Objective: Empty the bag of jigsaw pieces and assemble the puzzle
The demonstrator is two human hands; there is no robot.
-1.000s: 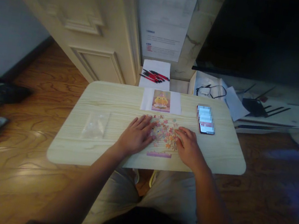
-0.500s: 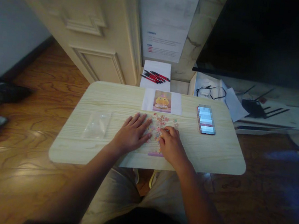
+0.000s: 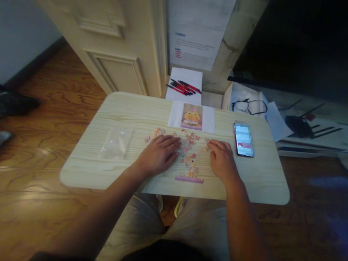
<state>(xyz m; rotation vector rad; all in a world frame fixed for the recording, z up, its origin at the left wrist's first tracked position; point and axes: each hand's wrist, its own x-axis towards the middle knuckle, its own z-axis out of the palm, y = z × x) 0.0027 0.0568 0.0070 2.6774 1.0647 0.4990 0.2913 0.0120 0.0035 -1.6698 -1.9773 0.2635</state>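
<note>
Loose puzzle pieces [image 3: 190, 149] lie in a heap at the middle of the desk [image 3: 115, 109], reaching from just below the far edge's picture down toward the near edge. The left hand [image 3: 157, 154] lies flat on the heap's left side, palm down, fingers spread and gripping nothing. The right hand [image 3: 221, 159] lies flat on the heap's right side, also palm down, fingertips touching a few outlying pieces, holding nothing. Between the hands the pieces are bare. A purple strip [image 3: 189, 179] sits at the near edge, just below the heap.

At the middle of the far edge lies a card [image 3: 192, 116] showing a yellow chick. A phone [image 3: 244, 139] lies near the far right corner, its screen blurred. A clear bag [image 3: 116, 143] lies flat toward the left edge.

Beyond the desk, red and black pens [image 3: 184, 87] rest on white paper. A wall sheet [image 3: 197, 25] carries blue and red print too small to read.
</note>
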